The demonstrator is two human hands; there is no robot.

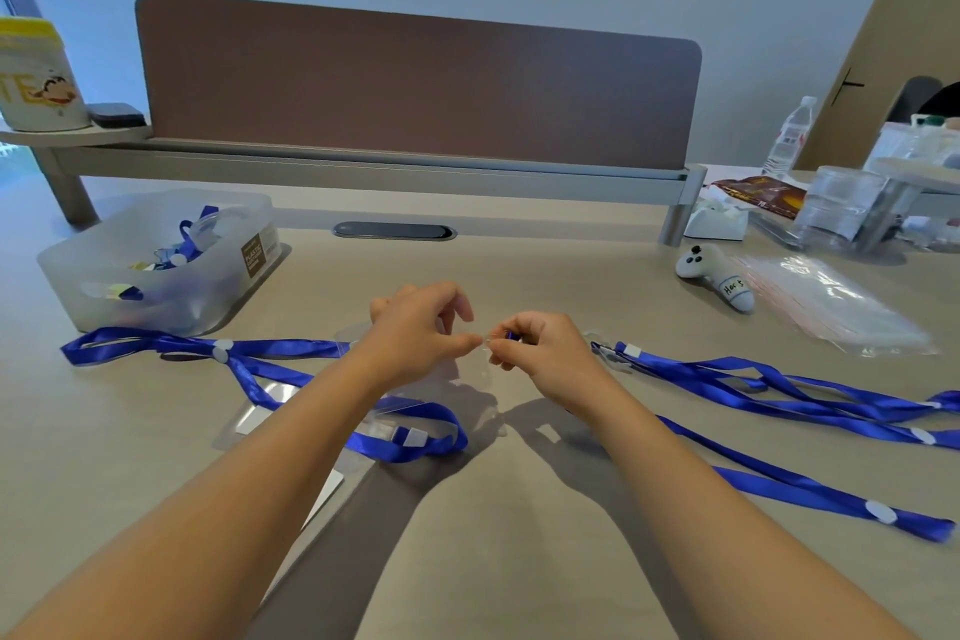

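Note:
Both hands meet above the middle of the beige table [493,525]. My left hand [415,327] pinches the top of a clear plastic badge holder [475,372] that hangs below the fingers. My right hand [540,353] pinches the clip end of a blue lanyard [789,486], whose ribbon trails back to the right under my forearm. The clip itself is mostly hidden by the fingers. More blue lanyards lie on the left [260,353] and on the right [769,379], and one with a clear holder lies under my left forearm [415,437].
A frosted plastic bin [156,265] with lanyards and clips stands at the left. A pile of clear bags [836,307] and a small white plush toy [717,276] lie at the right. A brown divider panel [415,88] closes the back. Bottles and clutter fill the far right.

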